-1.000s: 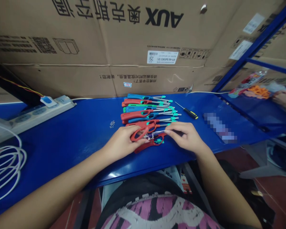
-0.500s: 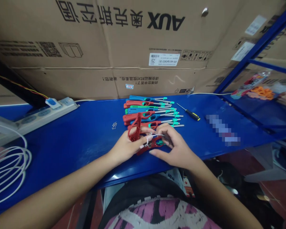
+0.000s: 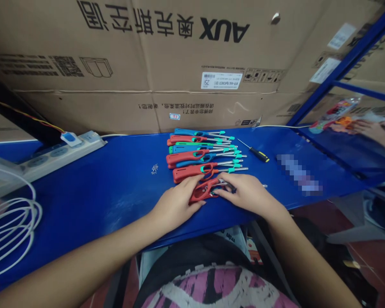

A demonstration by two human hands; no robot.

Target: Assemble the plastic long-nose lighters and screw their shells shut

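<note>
A red lighter [image 3: 202, 192] lies low over the blue table's front part, gripped from both ends. My left hand [image 3: 177, 203] wraps round its handle end, covering much of it. At its nozzle end, my right hand [image 3: 244, 191] has thumb and fingers closed on it; a metal tip shows past the knuckles. Just behind, several red, blue and green long-necked lighters [image 3: 192, 157] lie in a stack with their metal nozzles to the right. A black and yellow screwdriver [image 3: 259, 154] rests right of them. Small screws [image 3: 154, 169] lie in a little pile to the left.
A large cardboard box [image 3: 173, 55] stands along the back. On the left are a power strip [image 3: 56, 152] and a coiled white cable [image 3: 16, 231]. A blurred-out object [image 3: 298, 175] lies at the right. Another person's hand [image 3: 370, 129] is beside orange parts [image 3: 343, 124] at the far right.
The red shell half that stood raised at my left hand is down on the lighter, and the inner parts are mostly covered. The other person's hand has moved left over the orange parts.
</note>
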